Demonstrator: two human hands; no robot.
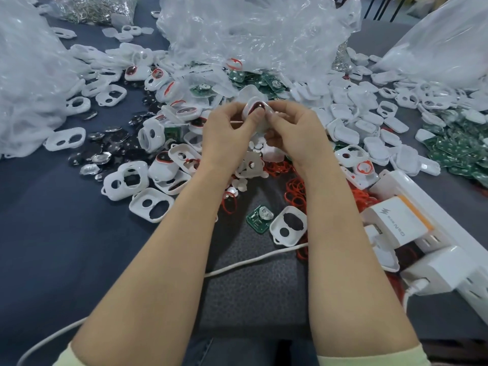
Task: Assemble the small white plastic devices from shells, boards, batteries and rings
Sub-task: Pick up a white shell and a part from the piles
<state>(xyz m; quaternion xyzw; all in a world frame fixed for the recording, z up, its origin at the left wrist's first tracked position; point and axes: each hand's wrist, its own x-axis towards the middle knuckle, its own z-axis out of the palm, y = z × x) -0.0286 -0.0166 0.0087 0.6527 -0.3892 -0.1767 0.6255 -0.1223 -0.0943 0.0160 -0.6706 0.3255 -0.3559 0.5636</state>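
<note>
Both hands hold one small white shell [255, 108] with a red ring and a dark lens in it, raised above the middle of the table. My left hand [227, 128] grips its left side and my right hand [295, 128] pinches its right side. Loose white shells [151, 204] lie left of my arms. A green board [260, 216] with a coin battery sits beside a shell [289, 225] between my forearms. Red rings [295, 191] are scattered under my right wrist. Dark round lenses [111, 149] lie to the left.
Clear plastic bags [253, 30] of parts stand at the back and left. Piles of white covers [364, 107] and green boards [459, 151] fill the right. A white power strip [435, 233] with chargers and a white cable [250, 262] lie at the near right.
</note>
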